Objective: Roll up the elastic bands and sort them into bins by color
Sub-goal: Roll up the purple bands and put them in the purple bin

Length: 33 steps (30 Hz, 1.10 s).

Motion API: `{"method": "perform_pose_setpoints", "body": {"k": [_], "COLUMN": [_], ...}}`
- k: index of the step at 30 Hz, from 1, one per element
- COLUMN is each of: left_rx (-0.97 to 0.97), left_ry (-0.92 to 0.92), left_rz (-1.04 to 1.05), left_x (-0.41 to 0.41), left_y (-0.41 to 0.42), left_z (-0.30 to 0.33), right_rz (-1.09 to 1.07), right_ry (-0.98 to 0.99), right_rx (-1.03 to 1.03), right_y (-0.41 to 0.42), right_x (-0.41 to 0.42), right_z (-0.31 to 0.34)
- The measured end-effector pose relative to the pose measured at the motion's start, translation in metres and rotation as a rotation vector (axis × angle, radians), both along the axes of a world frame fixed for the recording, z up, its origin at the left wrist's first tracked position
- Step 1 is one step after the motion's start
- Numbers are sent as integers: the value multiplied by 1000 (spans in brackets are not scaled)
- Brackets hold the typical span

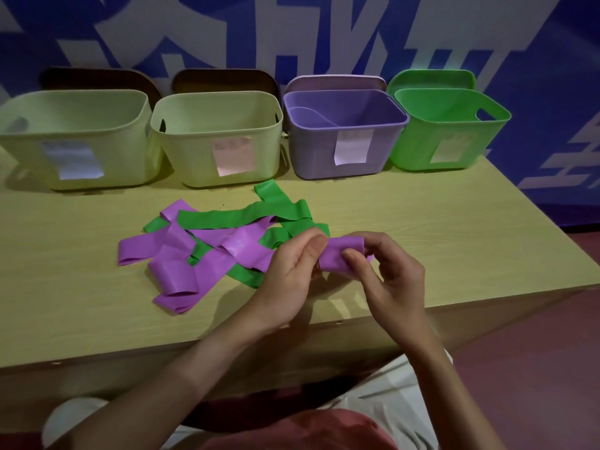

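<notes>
A purple band roll (337, 254) is held above the table between both hands. My left hand (292, 271) pinches its left end with thumb and fingers. My right hand (386, 274) grips its right side, thumb on the front. To the left lies a tangled pile of loose bands, several purple (172, 254) and several green (227, 217). At the back stand a purple bin (344, 157) and a green bin (451, 141), each with a paper label. A curled purple band shows inside the purple bin.
Two pale yellow-green bins (78, 147) (217, 147) with paper labels stand at the back left. Lids lean behind the bins against a blue and white wall. The wooden table (422, 222) ends in a front edge near my lap and a right edge beyond the green bin.
</notes>
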<state>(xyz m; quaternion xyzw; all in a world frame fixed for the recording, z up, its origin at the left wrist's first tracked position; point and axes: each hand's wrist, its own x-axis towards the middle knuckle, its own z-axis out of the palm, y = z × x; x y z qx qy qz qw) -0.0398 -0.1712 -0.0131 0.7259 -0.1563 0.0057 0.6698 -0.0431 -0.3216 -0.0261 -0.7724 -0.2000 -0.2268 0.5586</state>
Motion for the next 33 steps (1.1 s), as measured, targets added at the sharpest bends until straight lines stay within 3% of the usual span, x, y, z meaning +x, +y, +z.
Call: {"method": "perform_pose_setpoints", "body": {"k": [6,11,16,23,33], "left_rx": [-40,182,236,380,74], "left_ry": [65,-168,-303,-422,-273], "left_rz": [-10,82,140,289,265], "left_x": [0,1,-6,-10,-21], "left_y": [5,22,41,52,53], "left_z": [3,-1,11,14,12], "right_rz": [16,28,33,185,252], "right_ry": [-25,-92,-136,-33,101], "right_rx": [-37,-90,-118,23,106], "right_y": [3,12,30,50,57], "right_x": [1,-1,-1,-1,-7], "right_z": [9,20,31,32,29]}}
